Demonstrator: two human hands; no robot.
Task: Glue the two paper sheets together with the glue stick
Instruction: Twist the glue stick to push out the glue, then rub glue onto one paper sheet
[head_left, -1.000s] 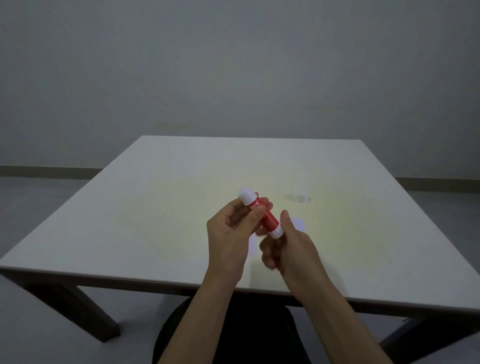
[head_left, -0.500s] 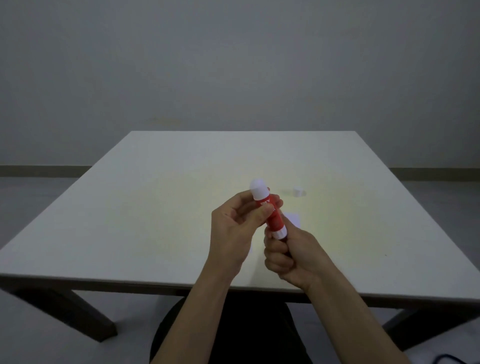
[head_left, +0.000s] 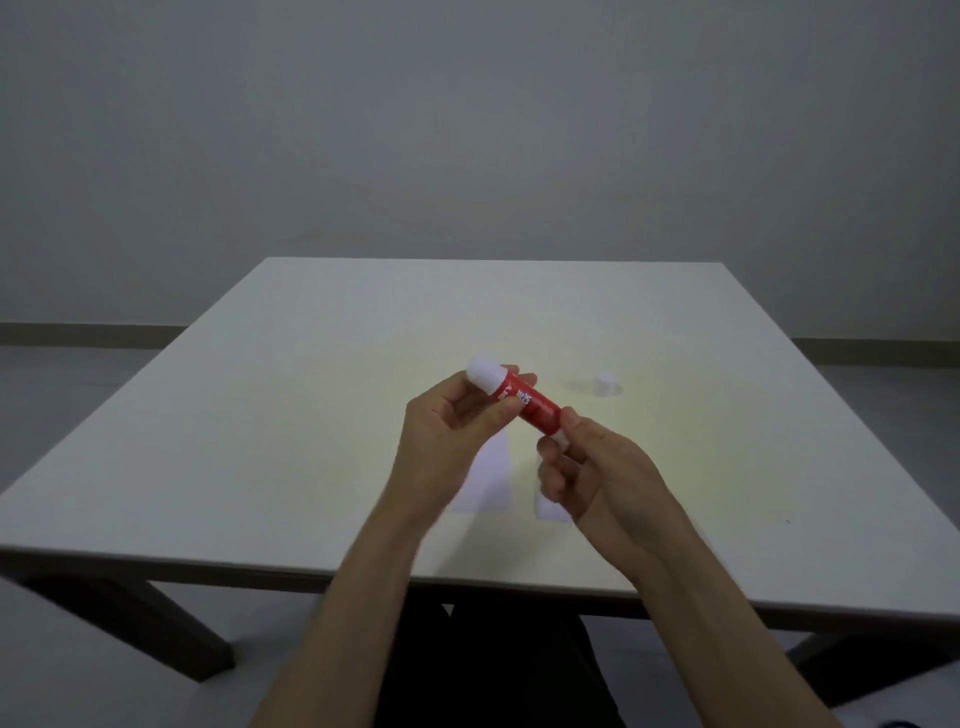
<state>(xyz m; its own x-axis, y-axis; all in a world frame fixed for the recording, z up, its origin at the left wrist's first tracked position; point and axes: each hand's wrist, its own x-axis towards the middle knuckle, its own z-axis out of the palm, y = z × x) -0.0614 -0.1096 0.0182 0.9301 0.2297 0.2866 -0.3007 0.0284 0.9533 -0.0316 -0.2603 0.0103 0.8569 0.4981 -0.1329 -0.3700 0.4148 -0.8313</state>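
A red glue stick (head_left: 535, 408) with a white upper end (head_left: 485, 371) is held above the table, tilted with that white end up to the left. My left hand (head_left: 457, 447) grips its upper red body. My right hand (head_left: 597, 473) pinches its white lower end. Two white paper sheets lie flat on the table under my hands: one (head_left: 491, 478) below the left hand, the other (head_left: 548, 509) mostly hidden by the right hand. A small white cap (head_left: 604, 383) stands on the table to the right, apart from both hands.
The white square table (head_left: 260, 415) has its near edge just in front of my body and dark legs below. A grey wall and floor lie behind it.
The glue stick has tipped from near upright to a flatter slant, its white end moving left. My right hand has shifted right and a little away from the left hand.
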